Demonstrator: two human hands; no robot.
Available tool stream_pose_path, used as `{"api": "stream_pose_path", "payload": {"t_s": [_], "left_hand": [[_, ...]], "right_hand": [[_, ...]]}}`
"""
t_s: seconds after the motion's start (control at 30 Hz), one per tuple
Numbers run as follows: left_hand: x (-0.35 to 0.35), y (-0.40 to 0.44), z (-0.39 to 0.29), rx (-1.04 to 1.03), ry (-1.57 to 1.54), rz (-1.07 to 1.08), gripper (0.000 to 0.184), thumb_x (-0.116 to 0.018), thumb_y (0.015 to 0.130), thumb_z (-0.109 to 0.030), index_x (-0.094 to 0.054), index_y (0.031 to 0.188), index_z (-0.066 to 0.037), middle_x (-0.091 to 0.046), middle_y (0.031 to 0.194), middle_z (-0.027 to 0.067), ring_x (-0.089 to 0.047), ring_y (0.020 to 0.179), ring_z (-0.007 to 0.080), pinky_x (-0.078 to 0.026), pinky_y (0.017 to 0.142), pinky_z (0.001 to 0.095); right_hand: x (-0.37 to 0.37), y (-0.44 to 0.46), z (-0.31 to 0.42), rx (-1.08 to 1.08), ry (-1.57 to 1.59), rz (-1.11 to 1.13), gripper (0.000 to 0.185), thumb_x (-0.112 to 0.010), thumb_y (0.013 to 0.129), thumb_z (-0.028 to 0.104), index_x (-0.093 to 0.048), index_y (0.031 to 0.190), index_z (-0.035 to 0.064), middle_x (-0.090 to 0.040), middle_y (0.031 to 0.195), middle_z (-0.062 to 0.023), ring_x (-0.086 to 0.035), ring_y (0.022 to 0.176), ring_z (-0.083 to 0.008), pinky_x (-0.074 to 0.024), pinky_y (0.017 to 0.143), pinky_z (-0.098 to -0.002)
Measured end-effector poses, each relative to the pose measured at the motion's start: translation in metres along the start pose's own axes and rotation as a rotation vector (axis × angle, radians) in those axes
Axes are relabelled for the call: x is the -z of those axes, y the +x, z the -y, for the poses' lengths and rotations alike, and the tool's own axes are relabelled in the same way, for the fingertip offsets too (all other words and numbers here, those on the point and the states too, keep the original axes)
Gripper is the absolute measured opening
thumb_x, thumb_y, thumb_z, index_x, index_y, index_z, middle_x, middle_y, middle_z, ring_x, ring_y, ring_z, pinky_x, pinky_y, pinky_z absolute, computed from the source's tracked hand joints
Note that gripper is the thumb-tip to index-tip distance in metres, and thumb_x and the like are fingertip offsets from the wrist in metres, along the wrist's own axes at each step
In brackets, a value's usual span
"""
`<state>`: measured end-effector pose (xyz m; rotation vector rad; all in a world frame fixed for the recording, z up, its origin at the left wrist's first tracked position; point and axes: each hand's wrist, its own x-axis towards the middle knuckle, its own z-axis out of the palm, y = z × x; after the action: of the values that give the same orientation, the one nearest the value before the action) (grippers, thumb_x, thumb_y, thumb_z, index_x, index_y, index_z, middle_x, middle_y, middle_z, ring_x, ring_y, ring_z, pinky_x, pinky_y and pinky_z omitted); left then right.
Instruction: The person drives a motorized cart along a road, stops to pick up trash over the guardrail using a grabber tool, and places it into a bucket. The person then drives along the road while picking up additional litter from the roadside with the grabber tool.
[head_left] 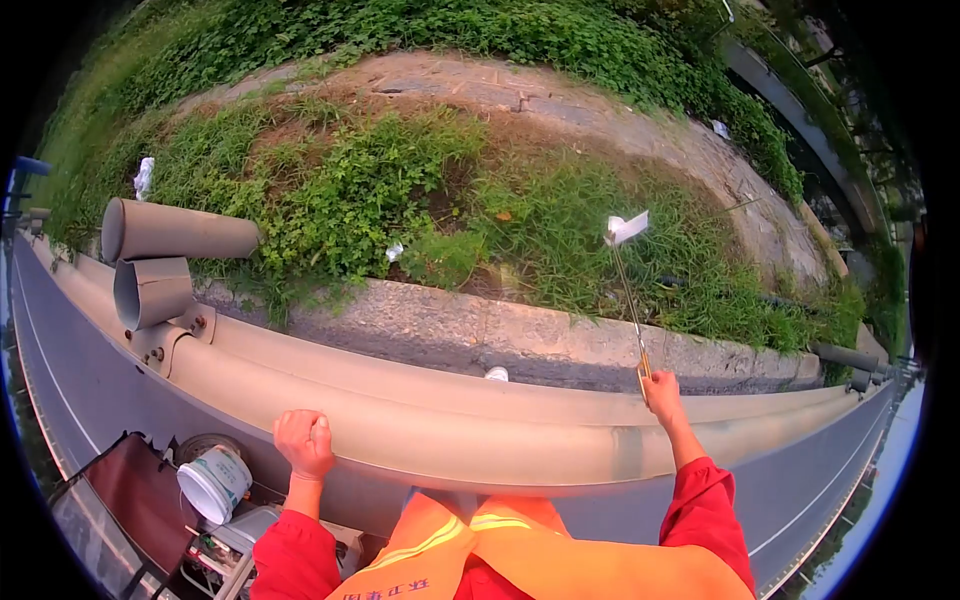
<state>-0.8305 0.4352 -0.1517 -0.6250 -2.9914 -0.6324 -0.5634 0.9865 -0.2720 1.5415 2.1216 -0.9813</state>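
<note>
My right hand (662, 394) is closed around the yellowish handle of a long, thin metal litter picker (630, 290), reaching out over the guardrail. At the picker's far end is a piece of white paper (628, 229), above the grass; whether it is clamped or just touched by the tip I cannot tell. My left hand (304, 442) is a fist with the thumb on top, at the near edge of the beige metal guardrail (450, 430). No object shows in it, and whether it presses on the rail is unclear.
Beyond the rail run a concrete kerb (520, 335) and a weedy bank. White scraps lie there, one scrap (395, 252) among leaves. Guardrail posts (180, 230) stick up at left. Behind me at lower left stands a cart with a white bucket (215, 484), beside the road (60, 340).
</note>
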Motion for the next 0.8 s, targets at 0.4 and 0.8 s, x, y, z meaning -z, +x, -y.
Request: {"api": "stream_pose_path", "payload": {"t_s": [0.4,0.8], "left_hand": [[0.003,-0.003,0.008,0.006,-0.034,-0.091,0.010,-0.063,0.074,-0.020,-0.059,0.068,-0.013,-0.058,0.068,0.0037,-0.056,0.066,0.0250,-0.041,0.069,0.0384],[0.005,-0.004,0.014,0.015,-0.092,-0.135,0.011,-0.064,0.073,-0.018,-0.058,0.066,-0.013,-0.058,0.065,0.0022,-0.055,0.063,0.0228,-0.042,0.068,0.0369]], "right_hand": [[-0.131,-0.060,0.229,-0.129,0.394,0.792,0.021,-0.069,0.086,0.023,-0.060,0.073,0.0086,-0.053,0.060,0.0004,-0.038,0.039,-0.0067,-0.0221,0.035,-0.0239],[-0.252,-0.060,0.289,-0.109,0.209,0.796,0.042,-0.060,0.090,0.045,-0.051,0.065,0.0134,-0.047,0.053,0.0026,-0.035,0.039,-0.0077,-0.0224,0.037,-0.0253]]}}
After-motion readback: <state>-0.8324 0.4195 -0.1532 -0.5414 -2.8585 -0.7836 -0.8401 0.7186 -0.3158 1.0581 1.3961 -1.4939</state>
